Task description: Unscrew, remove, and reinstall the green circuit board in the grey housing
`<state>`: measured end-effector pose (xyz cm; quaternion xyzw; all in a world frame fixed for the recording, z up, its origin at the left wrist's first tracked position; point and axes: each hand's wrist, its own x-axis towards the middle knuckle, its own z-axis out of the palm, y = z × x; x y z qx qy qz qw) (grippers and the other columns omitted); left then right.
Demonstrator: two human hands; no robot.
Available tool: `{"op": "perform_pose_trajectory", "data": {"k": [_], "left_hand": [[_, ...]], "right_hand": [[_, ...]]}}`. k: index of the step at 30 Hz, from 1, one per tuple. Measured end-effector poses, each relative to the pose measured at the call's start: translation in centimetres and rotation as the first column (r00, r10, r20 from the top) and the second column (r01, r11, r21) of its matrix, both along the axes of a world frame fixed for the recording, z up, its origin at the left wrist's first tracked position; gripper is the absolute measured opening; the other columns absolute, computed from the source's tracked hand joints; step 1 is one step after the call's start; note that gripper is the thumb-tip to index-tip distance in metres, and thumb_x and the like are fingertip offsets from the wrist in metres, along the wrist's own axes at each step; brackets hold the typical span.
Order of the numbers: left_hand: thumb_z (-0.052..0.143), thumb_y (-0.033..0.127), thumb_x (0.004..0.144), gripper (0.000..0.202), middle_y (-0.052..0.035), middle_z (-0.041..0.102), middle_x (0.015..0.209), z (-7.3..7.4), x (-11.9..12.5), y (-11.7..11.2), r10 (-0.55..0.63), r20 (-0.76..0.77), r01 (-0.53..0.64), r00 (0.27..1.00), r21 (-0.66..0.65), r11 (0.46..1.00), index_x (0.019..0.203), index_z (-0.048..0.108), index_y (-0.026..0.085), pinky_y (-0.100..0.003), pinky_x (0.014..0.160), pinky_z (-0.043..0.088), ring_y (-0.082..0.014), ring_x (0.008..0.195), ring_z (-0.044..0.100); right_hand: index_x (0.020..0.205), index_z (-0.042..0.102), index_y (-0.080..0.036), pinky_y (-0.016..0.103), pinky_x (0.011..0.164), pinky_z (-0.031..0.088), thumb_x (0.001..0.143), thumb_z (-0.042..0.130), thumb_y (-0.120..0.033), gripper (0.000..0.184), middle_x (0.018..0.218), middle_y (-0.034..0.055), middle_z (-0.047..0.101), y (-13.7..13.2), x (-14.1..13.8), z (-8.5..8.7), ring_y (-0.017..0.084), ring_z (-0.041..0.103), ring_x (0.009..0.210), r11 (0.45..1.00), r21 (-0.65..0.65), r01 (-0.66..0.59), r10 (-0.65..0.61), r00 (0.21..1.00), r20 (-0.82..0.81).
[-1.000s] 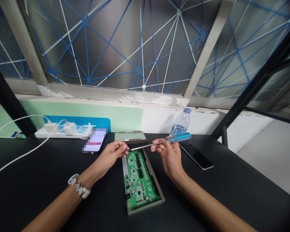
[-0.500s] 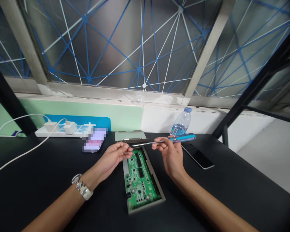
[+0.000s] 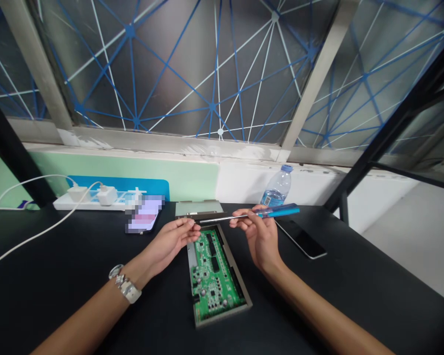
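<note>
**Near field:** the left hand (image 3: 172, 241), a metal-link wristwatch (image 3: 125, 288) on its wrist, curves narrowly above a green printed circuit board (image 3: 214, 281), which is seated in a long grey metal tray (image 3: 224, 276) on a matte black table (image 3: 59, 291). Whether its fingertips pinch anything small cannot be told. The right hand (image 3: 261, 235) grips a screwdriver (image 3: 270, 212), with a glossy blue-and-clear handle and a slender steel shaft, its tip just beside the left hand. **Mid field:** a flat metal plate (image 3: 199, 208) lies beyond the board, and a dark glass-faced phone (image 3: 301, 239) lies at right. A blurred phone (image 3: 144, 214) lies left of the plate. **Far field:** a ribbed plastic water bottle (image 3: 277, 187) stands at the table edge, and a white power strip (image 3: 85, 202) with white cables (image 3: 29, 231) lies at left, below a window (image 3: 214, 74) crossed by blue and white lines.
</note>
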<state>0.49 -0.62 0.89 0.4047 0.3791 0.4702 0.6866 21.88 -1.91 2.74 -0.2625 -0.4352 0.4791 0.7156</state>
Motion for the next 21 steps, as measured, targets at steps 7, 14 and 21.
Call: {"op": "perform_pose_trajectory", "data": {"k": [7,14,21], "left_hand": [[0.071,0.02,0.085,0.01,-0.0077,0.068,0.092,-0.21,-0.08,0.07,0.003,0.128,0.004,0.992,-0.053,0.999,0.088,0.066,0.011,-0.03,0.094,0.048,-0.0155,0.091,0.063],[0.074,0.025,0.082,0.016,-0.0067,0.068,0.092,-0.23,0.17,-0.14,0.001,0.139,-0.002,0.99,0.007,1.0,0.089,0.068,0.012,-0.03,0.09,0.048,-0.0156,0.09,0.063],[0.078,0.027,0.079,0.021,-0.0059,0.067,0.088,-0.37,-0.09,0.28,0.031,0.119,-0.036,0.992,0.035,0.999,0.086,0.067,0.01,-0.027,0.085,0.048,-0.0133,0.084,0.061]], "right_hand": [[0.09,0.047,-0.024,0.035,0.067,0.054,0.082,0.065,-0.019,0.02,0.078,0.0029,0.074,0.04,0.26,0.08,0.019,0.069,0.065,0.999,0.035,-0.026,0.026,1.0,0.0],[0.084,0.052,-0.022,0.036,0.069,0.054,0.081,0.064,-0.018,0.013,0.083,0.0048,0.074,0.13,0.41,0.42,0.02,0.07,0.069,0.994,0.048,-0.1,0.1,0.995,0.006],[0.086,0.052,-0.022,0.036,0.067,0.054,0.082,0.063,-0.019,0.012,0.08,0.005,0.074,0.28,0.66,0.7,0.021,0.07,0.066,0.997,0.053,-0.049,0.05,0.999,-0.008]]}}
